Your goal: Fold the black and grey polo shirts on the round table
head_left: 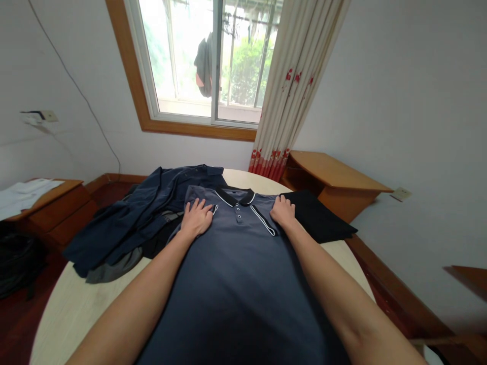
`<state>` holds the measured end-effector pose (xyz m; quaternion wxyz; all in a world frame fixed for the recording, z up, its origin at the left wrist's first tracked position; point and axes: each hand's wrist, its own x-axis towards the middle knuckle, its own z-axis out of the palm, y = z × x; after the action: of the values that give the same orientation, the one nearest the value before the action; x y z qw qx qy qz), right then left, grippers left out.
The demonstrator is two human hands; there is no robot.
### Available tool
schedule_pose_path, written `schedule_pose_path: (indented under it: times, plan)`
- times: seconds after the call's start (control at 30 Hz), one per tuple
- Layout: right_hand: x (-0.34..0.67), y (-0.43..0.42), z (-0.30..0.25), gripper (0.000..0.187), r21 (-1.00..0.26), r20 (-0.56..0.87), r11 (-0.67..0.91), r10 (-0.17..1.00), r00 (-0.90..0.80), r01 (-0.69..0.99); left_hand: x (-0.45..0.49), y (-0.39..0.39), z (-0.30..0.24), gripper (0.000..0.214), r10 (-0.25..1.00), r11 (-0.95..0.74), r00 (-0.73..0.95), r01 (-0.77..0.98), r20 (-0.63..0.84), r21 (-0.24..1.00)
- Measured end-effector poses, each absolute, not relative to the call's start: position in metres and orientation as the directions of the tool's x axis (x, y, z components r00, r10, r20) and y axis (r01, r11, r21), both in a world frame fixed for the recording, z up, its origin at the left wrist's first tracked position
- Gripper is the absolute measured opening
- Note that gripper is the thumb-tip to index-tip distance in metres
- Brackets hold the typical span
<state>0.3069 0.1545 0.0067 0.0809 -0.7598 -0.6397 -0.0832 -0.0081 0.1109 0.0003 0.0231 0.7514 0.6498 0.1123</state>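
Note:
A grey-blue polo shirt [236,263] lies front side up on the round table, its black collar edged in white and its buttons facing me. Both sleeves are turned inward over the chest, so their black-and-white cuffs show there. My left hand [197,219] rests flat on the folded left sleeve with its fingers spread. At the other shoulder, my right hand [283,210] has its fingers curled on the folded sleeve edge. The shirt's lower part runs toward me between my forearms and out of view.
A heap of dark clothes [140,218] covers the table's left side. Folded black cloth [319,215] lies at the right. The pale table [87,309] has a rounded edge. Beyond stand a wooden desk [331,170], a curtain [292,86] and a drawer cabinet [72,203].

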Motion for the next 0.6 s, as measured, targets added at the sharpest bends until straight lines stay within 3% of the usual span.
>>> schedule_pose_path:
  times: [0.07,0.13,0.23,0.33,0.5,0.6]
  plan:
    - [0.299,0.149,0.003,0.053,-0.039,0.257,-0.081,0.962,0.089,0.996,-0.008,0.112,-0.001,0.056,0.981,-0.156,0.133,0.974,0.145,0.162]
    - [0.295,0.146,-0.001,0.058,-0.092,0.186,-0.005,0.982,0.022,0.996,-0.008,0.112,-0.003,0.056,0.979,-0.154,0.132,0.978,0.153,0.140]
    - [0.298,0.146,-0.003,0.064,-0.155,0.044,-0.051,0.997,0.058,0.987,-0.009,0.112,-0.005,0.057,0.981,-0.144,0.128,0.983,0.144,0.112]
    - [0.299,0.151,0.002,0.066,-0.150,0.004,-0.100,0.995,0.102,0.984,-0.005,0.113,0.000,0.058,0.987,-0.135,0.128,0.988,0.101,0.069]
    - [0.280,0.159,0.008,0.064,-0.184,0.017,0.056,0.998,-0.054,0.981,0.006,0.136,0.017,0.059,0.963,-0.250,0.253,0.967,0.092,-0.049]
    - [0.278,0.165,0.003,0.067,-0.213,-0.024,0.069,0.997,-0.076,0.975,0.003,0.156,0.017,0.063,0.961,-0.269,0.272,0.961,0.045,-0.066]
